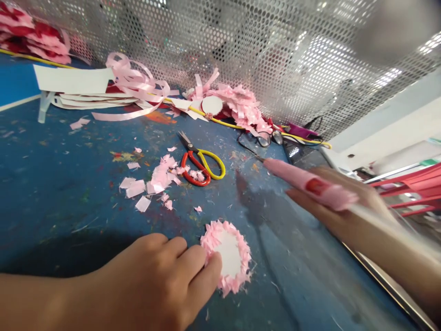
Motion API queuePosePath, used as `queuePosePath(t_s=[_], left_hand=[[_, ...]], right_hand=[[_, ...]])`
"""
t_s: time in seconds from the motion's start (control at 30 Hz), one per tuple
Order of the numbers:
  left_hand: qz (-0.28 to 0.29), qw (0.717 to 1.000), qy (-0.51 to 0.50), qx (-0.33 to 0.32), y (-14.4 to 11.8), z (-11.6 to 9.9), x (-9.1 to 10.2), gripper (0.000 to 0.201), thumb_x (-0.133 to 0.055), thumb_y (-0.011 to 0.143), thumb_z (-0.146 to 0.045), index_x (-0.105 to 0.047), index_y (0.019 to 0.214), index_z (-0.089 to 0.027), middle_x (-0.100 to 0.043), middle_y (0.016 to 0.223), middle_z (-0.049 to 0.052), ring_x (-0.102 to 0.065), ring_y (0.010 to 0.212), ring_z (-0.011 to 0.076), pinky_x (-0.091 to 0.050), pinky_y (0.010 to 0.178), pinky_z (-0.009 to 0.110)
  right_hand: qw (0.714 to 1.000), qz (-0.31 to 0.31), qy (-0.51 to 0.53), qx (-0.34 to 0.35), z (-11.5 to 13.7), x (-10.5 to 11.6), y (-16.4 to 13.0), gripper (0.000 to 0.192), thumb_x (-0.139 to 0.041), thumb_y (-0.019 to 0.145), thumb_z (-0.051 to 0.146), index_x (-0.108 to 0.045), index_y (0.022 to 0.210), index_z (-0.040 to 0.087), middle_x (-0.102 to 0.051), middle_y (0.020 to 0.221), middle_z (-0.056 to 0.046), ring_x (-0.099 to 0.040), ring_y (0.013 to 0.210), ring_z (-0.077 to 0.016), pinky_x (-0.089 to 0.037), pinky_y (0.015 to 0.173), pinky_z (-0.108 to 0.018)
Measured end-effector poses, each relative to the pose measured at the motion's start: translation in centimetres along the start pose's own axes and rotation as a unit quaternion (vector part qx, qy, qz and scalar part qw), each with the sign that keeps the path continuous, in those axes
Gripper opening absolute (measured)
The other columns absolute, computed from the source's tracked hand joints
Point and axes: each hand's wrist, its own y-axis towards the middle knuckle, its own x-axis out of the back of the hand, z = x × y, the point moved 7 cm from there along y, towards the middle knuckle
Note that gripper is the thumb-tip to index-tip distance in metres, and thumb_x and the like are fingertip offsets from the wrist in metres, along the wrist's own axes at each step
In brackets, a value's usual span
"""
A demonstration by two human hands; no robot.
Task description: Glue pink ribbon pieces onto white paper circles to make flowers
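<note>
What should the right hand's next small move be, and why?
Perhaps bring the pink tool toward the white disc: the right hand holds it away, the left hand touches the disc's pink rim, and its middle is bare.

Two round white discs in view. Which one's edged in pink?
The near disc at the left hand: pink pieces ring its white centre. The far disc, by the pink pile, shows a plain white face.

We're looking from the head, forward and down, close over the worktop point(86, 172), facing the mesh point(203, 34) beyond its far edge, which slants down rightward.
</note>
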Motion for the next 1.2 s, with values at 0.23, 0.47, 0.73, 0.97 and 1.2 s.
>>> queuePosePath(t_s=[0.23, 0.47, 0.73, 0.97, 1.2], left_hand=[[0.05, 0.999, -0.014, -0.009, 0.5, 0.3, 0.3, 0.031, -0.049, 0.084, -0.014, -0.057, 0.115, -0.015, -0.066, 0.076, -0.002, -0.061, 0.056, 0.0149, -0.039, 0.04, 0.028], [0.046, 0.999, -0.015, -0.006, 0.6, 0.4, 0.6, 0.032, -0.042, 0.087, -0.013, -0.057, 0.115, -0.014, -0.069, 0.08, 0.002, -0.064, 0.058, 0.0165, -0.043, 0.04, 0.027], [0.045, 0.999, -0.016, -0.007, 0.6, 0.5, 0.4, 0.031, -0.041, 0.086, -0.013, -0.061, 0.111, -0.014, -0.068, 0.075, 0.001, -0.064, 0.056, 0.0164, -0.043, 0.037, 0.026], [0.022, 1.0, -0.002, -0.011, 0.6, 0.4, 0.3, 0.03, -0.045, 0.086, -0.013, -0.061, 0.111, -0.015, -0.07, 0.077, 0.0, -0.065, 0.056, 0.0158, -0.043, 0.039, 0.027], [0.002, 1.0, 0.008, -0.015, 0.2, -0.1, -0.2, 0.037, -0.057, 0.08, -0.02, -0.056, 0.116, -0.015, -0.07, 0.082, 0.001, -0.063, 0.057, 0.0168, -0.041, 0.042, 0.029]], right_hand=[[0.983, 0.071, 0.017, 0.169, 1.6, -0.6, 4.6, 0.025, -0.058, 0.087, 0.029, -0.061, 0.11, 0.019, -0.058, 0.114, -0.012, -0.053, 0.105, -0.0197, -0.044, 0.085, -0.035], [0.963, 0.047, 0.121, 0.235, 12.9, -1.9, 3.8, 0.011, -0.059, 0.086, 0.017, -0.065, 0.077, 0.019, -0.058, 0.088, -0.005, -0.056, 0.084, -0.0164, -0.045, 0.073, -0.03], [0.946, 0.125, 0.132, 0.268, 14.0, -5.1, 4.6, 0.011, -0.057, 0.088, 0.014, -0.066, 0.081, 0.016, -0.057, 0.091, -0.005, -0.053, 0.086, -0.0163, -0.045, 0.072, -0.028], [0.941, 0.14, 0.142, 0.274, 13.7, -5.3, 4.8, 0.009, -0.057, 0.087, 0.012, -0.063, 0.081, 0.015, -0.056, 0.088, -0.004, -0.052, 0.082, -0.014, -0.042, 0.072, -0.026], [0.953, 0.127, 0.127, 0.245, 12.1, -2.6, 2.7, 0.015, -0.043, 0.094, 0.015, -0.057, 0.088, 0.015, -0.056, 0.093, -0.006, -0.052, 0.085, -0.0168, -0.043, 0.077, -0.032]])
